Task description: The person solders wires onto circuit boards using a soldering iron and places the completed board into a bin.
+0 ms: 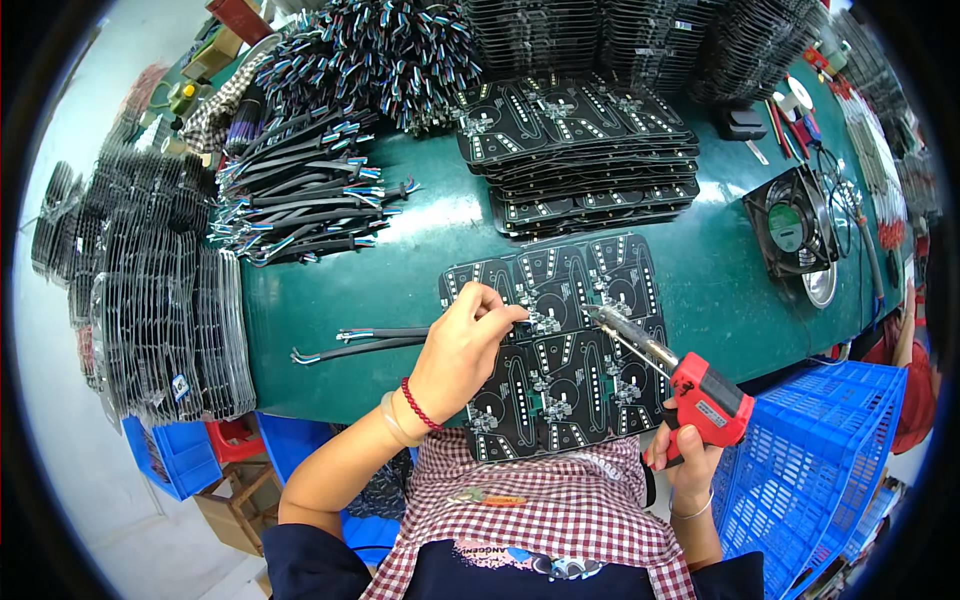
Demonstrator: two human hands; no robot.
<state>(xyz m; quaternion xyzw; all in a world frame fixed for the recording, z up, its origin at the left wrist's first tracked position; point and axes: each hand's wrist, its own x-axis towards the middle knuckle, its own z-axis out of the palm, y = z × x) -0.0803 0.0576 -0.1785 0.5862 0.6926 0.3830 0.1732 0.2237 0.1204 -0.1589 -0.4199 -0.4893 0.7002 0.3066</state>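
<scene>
My right hand [685, 455] grips a red and black soldering gun [712, 400], its long metal nose tilted up to the left. The tip rests over, or just above, a panel of black circuit boards [625, 375] in front of me; contact cannot be made out. Over the panel's left part, my left hand [465, 340] pinches thumb and finger together close to the pads. Whatever is between those fingertips is too small to make out. Two black cables [375, 343] with stripped coloured wire ends lie to the left and run under that hand.
Stacked board panels [580, 140] stand behind the work. Bundles of black cables [300, 190] lie at back left, with tall stacks of panels [180, 320] along the left edge. A fan [793, 222] stands on the right, above blue plastic crates [815, 450].
</scene>
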